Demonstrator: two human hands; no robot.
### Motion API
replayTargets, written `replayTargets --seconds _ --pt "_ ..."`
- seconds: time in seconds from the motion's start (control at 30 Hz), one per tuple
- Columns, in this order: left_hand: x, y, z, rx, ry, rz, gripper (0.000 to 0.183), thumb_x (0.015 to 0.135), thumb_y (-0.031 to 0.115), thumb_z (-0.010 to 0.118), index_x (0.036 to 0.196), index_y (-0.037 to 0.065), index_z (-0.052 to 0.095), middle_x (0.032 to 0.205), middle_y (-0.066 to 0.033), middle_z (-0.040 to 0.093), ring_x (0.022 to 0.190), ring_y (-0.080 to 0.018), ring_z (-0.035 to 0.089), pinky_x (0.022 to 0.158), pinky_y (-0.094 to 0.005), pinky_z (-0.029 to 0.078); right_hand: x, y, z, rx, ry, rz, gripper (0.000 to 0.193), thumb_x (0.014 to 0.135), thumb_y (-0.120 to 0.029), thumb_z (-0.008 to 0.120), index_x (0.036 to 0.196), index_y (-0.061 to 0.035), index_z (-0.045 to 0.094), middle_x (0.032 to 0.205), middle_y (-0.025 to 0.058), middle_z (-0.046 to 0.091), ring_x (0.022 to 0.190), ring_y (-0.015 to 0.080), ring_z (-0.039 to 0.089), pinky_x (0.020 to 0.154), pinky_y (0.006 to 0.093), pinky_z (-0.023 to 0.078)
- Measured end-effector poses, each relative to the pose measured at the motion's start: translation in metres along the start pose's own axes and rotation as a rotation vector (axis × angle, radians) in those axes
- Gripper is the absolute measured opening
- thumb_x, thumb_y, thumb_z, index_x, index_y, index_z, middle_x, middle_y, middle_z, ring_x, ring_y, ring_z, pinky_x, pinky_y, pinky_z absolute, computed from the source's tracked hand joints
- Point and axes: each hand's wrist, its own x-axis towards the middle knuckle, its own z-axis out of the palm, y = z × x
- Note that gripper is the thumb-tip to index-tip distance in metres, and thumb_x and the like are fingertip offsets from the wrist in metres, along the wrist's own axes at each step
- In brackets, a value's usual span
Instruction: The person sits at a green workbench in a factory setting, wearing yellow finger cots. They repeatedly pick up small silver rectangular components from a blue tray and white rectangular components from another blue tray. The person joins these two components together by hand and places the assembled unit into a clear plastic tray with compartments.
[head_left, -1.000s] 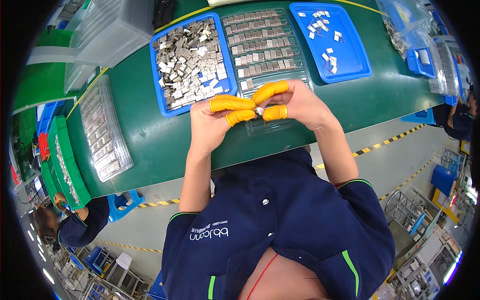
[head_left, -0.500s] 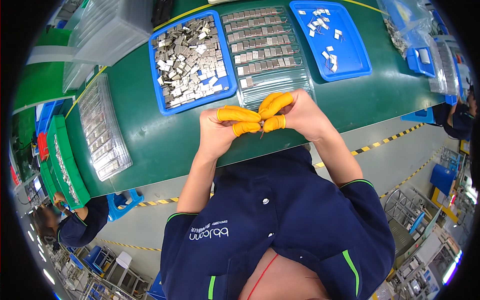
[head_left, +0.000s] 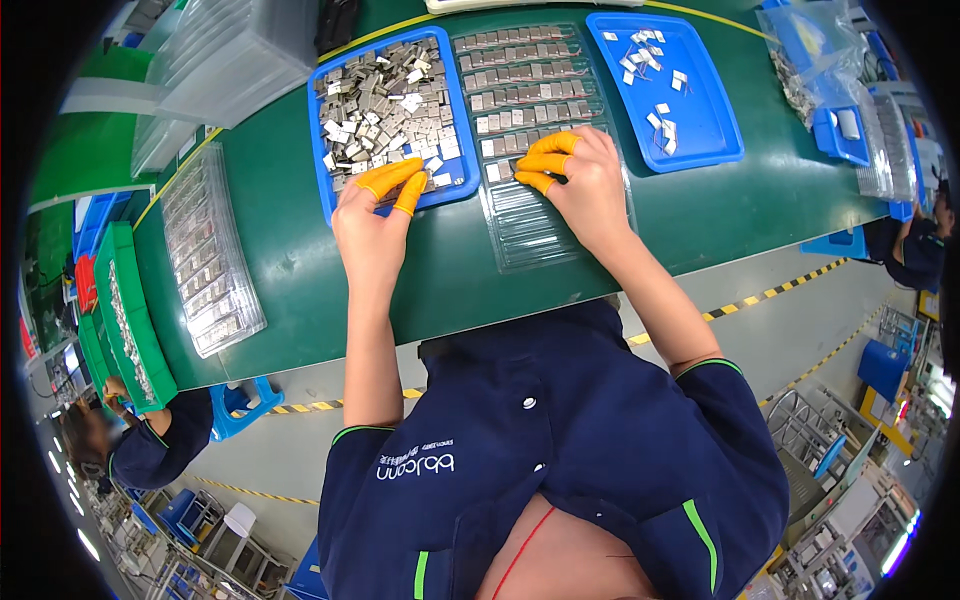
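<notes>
The hands have parted: left hand (head_left: 372,215) at the near right corner of the heaped tray (head_left: 464,150), right hand (head_left: 590,185) at parts (head_left: 493,173) by the clear tray (head_left: 530,237)'s left edge; joint handling seems finished. Both grips are unclear.

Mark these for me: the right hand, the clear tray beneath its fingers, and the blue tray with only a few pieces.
Right hand (head_left: 590,188): head view, on the back of the hand.
Clear tray (head_left: 535,232): head view, on its bare ribbed near part.
Blue tray (head_left: 705,122): head view, on its bare floor.
</notes>
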Motion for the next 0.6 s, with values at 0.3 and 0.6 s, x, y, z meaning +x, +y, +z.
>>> replayTargets --seconds 0.3,0.6 --pt "0.029 -0.001 0.004 0.488 -0.101 0.149 0.022 0.065 0.015 0.073 0.084 0.005 0.071 0.075 -0.0135 0.064 0.079 -0.0276 0.054 0.077 -0.0396 0.042 0.008 0.019 -0.023 0.080 0.055 0.109 0.013 0.069 -0.013 0.072 0.081 -0.0090 0.071 0.087 0.0049 0.066 0.083 0.0235 0.057 0.082 0.0349 0.041" --pt "0.029 0.003 0.015 0.668 -0.096 0.268 0.022 0.064 0.017 0.075 0.077 0.001 0.067 0.073 -0.0158 0.061 0.074 -0.0299 0.057 0.068 -0.0407 0.045 0.011 0.090 -0.078 -0.249 0.145 0.465 0.018 0.075 -0.009 0.067 0.092 -0.0048 0.069 0.095 0.0147 0.065 0.087 0.0287 0.059 0.077 0.0354 0.046"
